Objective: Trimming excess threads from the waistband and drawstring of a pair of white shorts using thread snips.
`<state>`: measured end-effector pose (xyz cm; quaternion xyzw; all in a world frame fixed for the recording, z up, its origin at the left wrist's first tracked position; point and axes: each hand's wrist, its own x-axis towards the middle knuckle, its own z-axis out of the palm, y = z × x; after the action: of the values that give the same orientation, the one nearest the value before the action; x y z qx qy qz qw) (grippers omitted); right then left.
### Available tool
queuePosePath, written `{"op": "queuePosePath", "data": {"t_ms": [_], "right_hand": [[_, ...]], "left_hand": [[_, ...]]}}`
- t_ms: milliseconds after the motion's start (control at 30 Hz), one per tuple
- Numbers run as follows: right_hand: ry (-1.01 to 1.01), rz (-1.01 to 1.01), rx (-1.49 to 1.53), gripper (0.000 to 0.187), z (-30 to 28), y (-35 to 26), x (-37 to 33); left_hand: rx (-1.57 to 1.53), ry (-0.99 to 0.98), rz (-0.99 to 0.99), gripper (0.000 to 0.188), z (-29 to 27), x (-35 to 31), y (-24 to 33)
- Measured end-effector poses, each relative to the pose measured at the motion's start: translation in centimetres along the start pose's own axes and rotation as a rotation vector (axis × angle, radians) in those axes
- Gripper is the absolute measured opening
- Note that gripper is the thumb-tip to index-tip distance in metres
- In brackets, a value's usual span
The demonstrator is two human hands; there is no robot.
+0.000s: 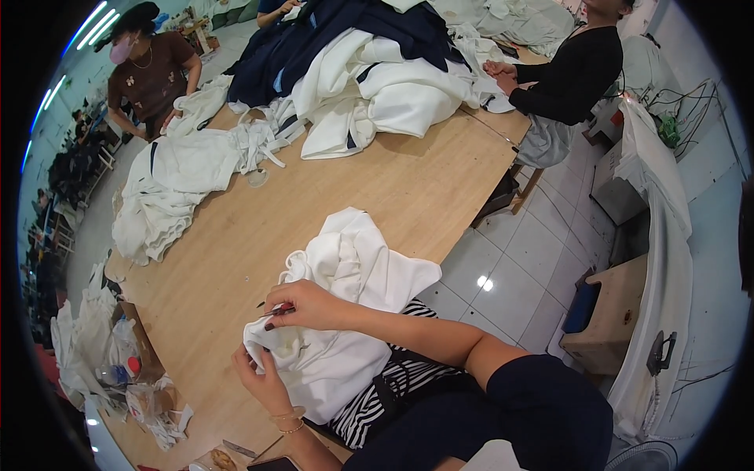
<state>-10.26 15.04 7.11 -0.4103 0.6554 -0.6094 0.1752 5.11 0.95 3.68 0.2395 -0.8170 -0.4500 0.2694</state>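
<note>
A white garment [345, 255] lies partly on the table edge and partly across my lap, its cloth bunched and folded. My left hand [263, 383] pinches the garment's near-left edge between thumb and fingers. Just above that edge, my right hand [308, 303] is closed around a small red-handled tool that looks like thread snips [281, 309]. The dark tip of the snips points left, close to the cloth. My fingers partly hide the handle, and whether the blades touch the fabric cannot be made out.
A wooden table [393, 184] carries white garments [177, 169] at left and a heap of navy cloth [353, 35] and white pieces at the far side. Co-workers stand at far left and sit at far right [577, 67]. A cardboard box [141, 337] sits at the left edge.
</note>
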Motion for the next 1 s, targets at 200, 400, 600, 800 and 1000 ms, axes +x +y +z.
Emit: {"op": "queuePosePath", "data": {"t_ms": [200, 400, 600, 800, 1000], "right_hand": [[-0.012, 0.004, 0.042, 0.02, 0.1, 0.4, 0.0], [0.042, 0.057, 0.061, 0.015, -0.4, 1.1, 0.2], [0.027, 0.144, 0.106, 0.021, 0.7, 1.6, 0.0], [0.024, 0.137, 0.145, 0.021, 0.5, 1.4, 0.9], [0.079, 0.053, -0.068, 0.02, 0.0, 2.8, 1.3]], "left_hand": [[-0.426, -0.073, -0.193, 0.021, 0.1, 0.2, -2.0], [-0.741, -0.126, -0.283, 0.023, -0.3, 0.3, -0.6], [-0.764, -0.224, -0.206, 0.021, -1.7, 0.2, -1.8], [-0.786, -0.218, -0.257, 0.027, -0.6, 0.3, 0.1], [-1.064, -0.283, -0.485, 0.039, -1.2, -0.7, -3.5]]}}
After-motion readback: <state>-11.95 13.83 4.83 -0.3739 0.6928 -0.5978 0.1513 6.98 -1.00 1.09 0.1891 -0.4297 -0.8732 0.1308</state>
